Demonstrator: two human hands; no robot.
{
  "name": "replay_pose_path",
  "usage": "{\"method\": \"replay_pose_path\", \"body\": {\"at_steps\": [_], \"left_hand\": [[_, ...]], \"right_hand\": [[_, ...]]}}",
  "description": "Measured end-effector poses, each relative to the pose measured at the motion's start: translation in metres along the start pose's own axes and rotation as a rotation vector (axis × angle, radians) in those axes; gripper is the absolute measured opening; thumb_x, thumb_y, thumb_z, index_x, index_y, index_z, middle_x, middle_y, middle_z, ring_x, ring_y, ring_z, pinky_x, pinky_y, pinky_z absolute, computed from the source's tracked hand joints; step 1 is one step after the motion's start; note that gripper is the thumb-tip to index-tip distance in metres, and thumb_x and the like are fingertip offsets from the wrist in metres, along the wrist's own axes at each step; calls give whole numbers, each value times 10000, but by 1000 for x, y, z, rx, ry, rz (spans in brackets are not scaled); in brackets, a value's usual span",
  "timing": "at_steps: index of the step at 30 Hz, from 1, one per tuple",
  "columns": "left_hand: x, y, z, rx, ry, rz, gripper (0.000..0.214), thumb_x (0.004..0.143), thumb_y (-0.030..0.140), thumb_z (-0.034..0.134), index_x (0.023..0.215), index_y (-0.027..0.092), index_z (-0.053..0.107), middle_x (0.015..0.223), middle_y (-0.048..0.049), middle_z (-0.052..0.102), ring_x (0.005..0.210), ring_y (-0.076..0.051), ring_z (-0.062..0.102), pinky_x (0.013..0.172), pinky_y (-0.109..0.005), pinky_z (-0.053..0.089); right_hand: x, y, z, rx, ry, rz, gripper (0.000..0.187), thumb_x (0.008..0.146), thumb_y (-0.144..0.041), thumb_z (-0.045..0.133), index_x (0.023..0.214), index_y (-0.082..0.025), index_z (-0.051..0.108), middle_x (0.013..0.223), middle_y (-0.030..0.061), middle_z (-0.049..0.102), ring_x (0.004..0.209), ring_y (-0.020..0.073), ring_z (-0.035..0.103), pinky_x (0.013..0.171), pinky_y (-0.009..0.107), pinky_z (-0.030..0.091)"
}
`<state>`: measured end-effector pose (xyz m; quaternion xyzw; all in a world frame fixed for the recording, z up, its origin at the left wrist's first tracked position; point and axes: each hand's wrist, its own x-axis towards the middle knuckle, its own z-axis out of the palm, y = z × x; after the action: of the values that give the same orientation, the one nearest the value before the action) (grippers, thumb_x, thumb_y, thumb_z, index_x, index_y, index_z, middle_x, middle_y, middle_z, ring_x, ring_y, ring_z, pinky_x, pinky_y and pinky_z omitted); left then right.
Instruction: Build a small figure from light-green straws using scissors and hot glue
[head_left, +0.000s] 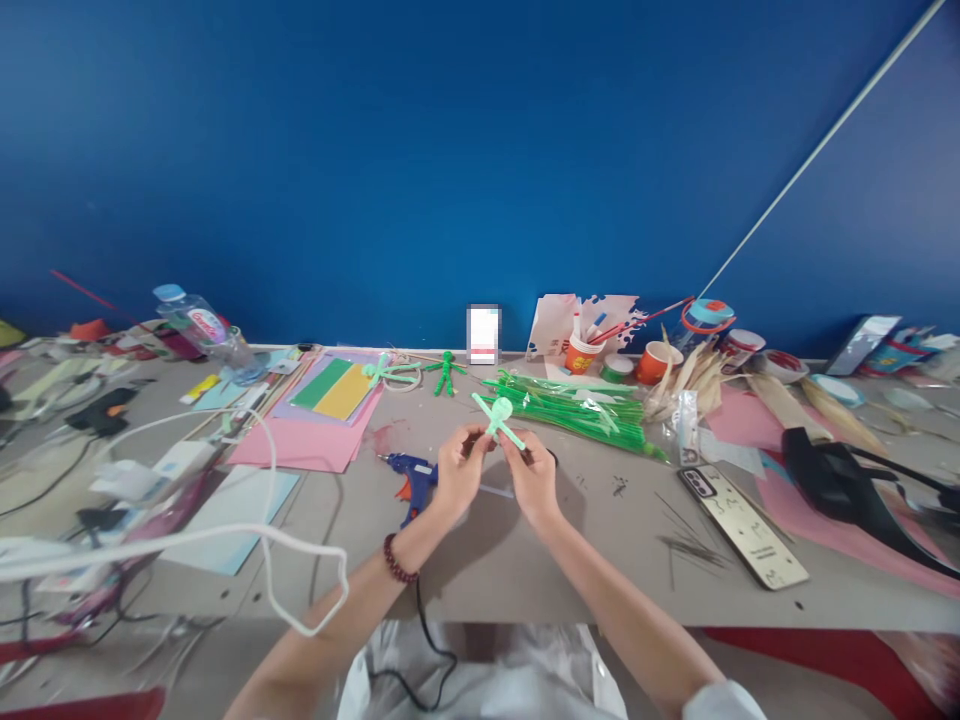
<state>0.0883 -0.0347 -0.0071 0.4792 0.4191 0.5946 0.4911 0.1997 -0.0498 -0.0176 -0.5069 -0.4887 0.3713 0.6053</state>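
Both my hands are raised over the middle of the grey table [525, 560] and pinch a small pale-green stick figure [498, 417] made of straws. My left hand [459, 473], with a dark red bead bracelet on its wrist, grips the figure's lower end. My right hand [534, 478] holds it from the right side, fingers closed. The figure's round head and spread arms stick up above my fingertips. A blue glue gun [413, 477] lies on the table just left of my left hand, its black cord running toward me.
Green straws in a bag [577, 408], a dark green figure [445, 373] and a pale one [390, 372] lie behind. Coloured paper sheets [322, 410], a bottle [206, 333], white cable [225, 530] at left. Cups [656, 362], a phone [742, 525], black scissors [847, 480] at right.
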Motion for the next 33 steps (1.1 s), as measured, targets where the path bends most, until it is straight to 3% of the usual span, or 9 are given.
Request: {"method": "replay_pose_path", "body": {"at_steps": [4, 12, 20, 26, 33], "left_hand": [[2, 4, 0, -164, -37, -113, 238, 661, 360, 711, 753, 149, 647, 649, -5, 609, 628, -115, 545, 641, -238, 427], [3, 18, 0, -426, -157, -334, 225, 616, 292, 765, 736, 143, 646, 643, 11, 586, 590, -75, 518, 575, -187, 405], [5, 16, -3, -520, -135, -466, 196, 611, 245, 772, 708, 153, 628, 618, 17, 590, 553, -74, 536, 554, -184, 436], [4, 16, -2, -403, -126, -415, 231, 589, 309, 781, 681, 143, 650, 620, 2, 602, 555, -82, 531, 567, -200, 420], [4, 23, -2, -189, -191, -235, 257, 623, 388, 748, 641, 145, 664, 591, -6, 604, 589, -99, 524, 636, -228, 410]], "right_hand": [[3, 0, -3, -123, 34, -57, 182, 806, -319, 545, 802, -171, 650, 796, 37, 637, 695, 148, 545, 602, 243, 416], [8, -10, -10, -293, 54, -320, 180, 842, -237, 513, 758, -186, 663, 672, 17, 589, 587, 131, 519, 541, 241, 394], [8, -11, -11, -363, 10, -407, 175, 854, -244, 513, 838, -210, 684, 739, 39, 622, 666, 153, 558, 593, 263, 450], [7, -11, -12, -344, 1, -361, 136, 798, -310, 609, 817, -222, 712, 681, 24, 584, 595, 140, 507, 539, 256, 432], [15, -7, -13, -169, -60, -148, 215, 780, -352, 591, 780, -198, 741, 563, -11, 479, 511, 105, 420, 481, 229, 349]]}}
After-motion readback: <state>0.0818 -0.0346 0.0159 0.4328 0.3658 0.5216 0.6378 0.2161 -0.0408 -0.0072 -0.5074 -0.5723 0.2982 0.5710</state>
